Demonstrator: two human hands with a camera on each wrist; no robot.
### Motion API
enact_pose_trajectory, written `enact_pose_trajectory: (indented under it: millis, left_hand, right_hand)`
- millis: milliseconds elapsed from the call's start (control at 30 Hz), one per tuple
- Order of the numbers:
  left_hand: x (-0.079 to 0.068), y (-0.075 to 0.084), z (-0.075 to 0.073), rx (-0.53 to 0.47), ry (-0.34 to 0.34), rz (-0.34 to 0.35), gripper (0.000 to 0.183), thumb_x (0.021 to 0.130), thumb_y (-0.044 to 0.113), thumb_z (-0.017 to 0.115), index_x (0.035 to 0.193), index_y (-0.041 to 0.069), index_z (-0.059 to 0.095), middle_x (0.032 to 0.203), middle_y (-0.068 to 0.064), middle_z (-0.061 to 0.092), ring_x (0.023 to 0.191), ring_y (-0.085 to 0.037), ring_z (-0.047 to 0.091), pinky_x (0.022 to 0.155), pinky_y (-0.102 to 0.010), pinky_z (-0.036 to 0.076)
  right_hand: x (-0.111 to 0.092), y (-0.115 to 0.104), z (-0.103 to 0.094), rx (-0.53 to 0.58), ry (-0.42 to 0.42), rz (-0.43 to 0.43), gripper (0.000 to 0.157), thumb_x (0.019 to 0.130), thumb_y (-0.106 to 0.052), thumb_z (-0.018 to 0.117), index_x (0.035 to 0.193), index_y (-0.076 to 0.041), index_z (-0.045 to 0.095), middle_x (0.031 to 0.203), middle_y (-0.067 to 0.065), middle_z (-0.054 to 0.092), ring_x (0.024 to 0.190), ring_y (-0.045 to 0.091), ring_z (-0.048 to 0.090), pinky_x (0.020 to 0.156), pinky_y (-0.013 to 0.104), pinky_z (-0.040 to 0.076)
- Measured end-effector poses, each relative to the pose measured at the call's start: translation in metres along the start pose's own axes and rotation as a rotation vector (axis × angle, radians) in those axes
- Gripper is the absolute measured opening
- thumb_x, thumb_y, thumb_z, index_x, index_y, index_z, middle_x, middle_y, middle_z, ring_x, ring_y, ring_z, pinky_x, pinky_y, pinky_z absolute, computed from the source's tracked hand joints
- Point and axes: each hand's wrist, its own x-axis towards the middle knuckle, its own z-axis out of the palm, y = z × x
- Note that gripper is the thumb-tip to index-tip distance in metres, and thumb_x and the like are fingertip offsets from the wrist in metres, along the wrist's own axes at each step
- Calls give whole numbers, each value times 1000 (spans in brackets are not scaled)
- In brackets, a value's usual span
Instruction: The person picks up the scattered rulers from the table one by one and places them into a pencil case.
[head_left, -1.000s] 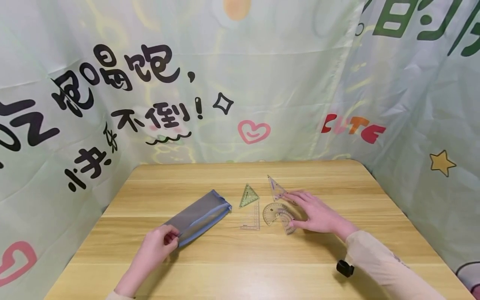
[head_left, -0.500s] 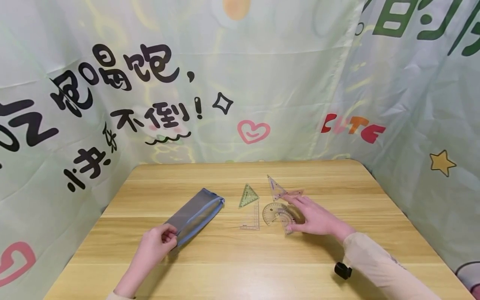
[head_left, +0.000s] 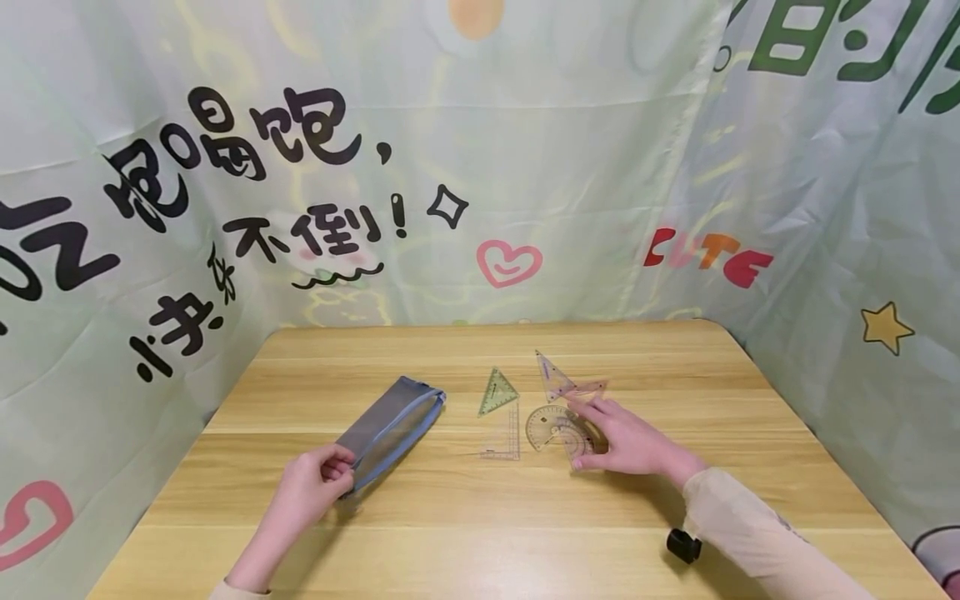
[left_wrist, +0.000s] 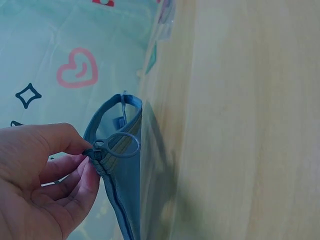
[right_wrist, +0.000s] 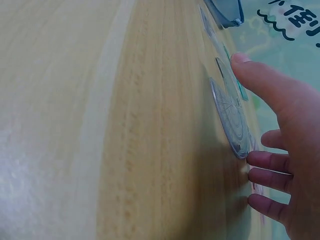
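Note:
My left hand (head_left: 311, 483) pinches the near end of a blue-grey mesh zip pouch (head_left: 378, 417) by its zipped edge. The pouch gapes along the zip, and a ring-shaped zip pull (left_wrist: 124, 156) shows beside the fingertips in the left wrist view. Fingers spread, my right hand (head_left: 633, 442) is at a clear semicircular protractor (head_left: 542, 425) and a smaller protractor (head_left: 576, 437) that overlaps it. Whether its fingertips touch them is hard to tell. Beyond them lie a purple-tinted set square (head_left: 552, 379) and a reddish one (head_left: 596, 387), partly overlapping.
Left of the protractors are a green set square (head_left: 491, 400) and a clear ruler piece with an L-shaped scale (head_left: 513, 442). All lie flat on the wooden table (head_left: 480, 533). A printed cloth (head_left: 570, 167) hangs behind and on both sides.
The pouch's far end has swung left, away from the drawing tools, and its mouth has widened. My right hand has shifted slightly nearer, uncovering the reddish set square.

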Motion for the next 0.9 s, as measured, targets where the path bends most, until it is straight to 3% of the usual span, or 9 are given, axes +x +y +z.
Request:
enact_pose_trajectory:
  millis: [233,900]
  left_hand:
    - [3,1,-2,-39,-28,-50,17,81,0,65,97,3,71,85,-5,69,72,-4,59,66,-13,55]
    - [3,6,-6,-77,-30,-76,17,85,0,66,102,0,70,89,-7,69,75,-5,58,66,-13,53]
  right_hand:
    - [-1,0,2,-12,26,-18,92,77,-65,71,146,-9,47,134,13,55,122,36,54,105,60,48]
    - [1,-1,10,-19,32,-6,88,71,-60,79,138,-8,55,136,14,54,125,36,51,105,63,45]
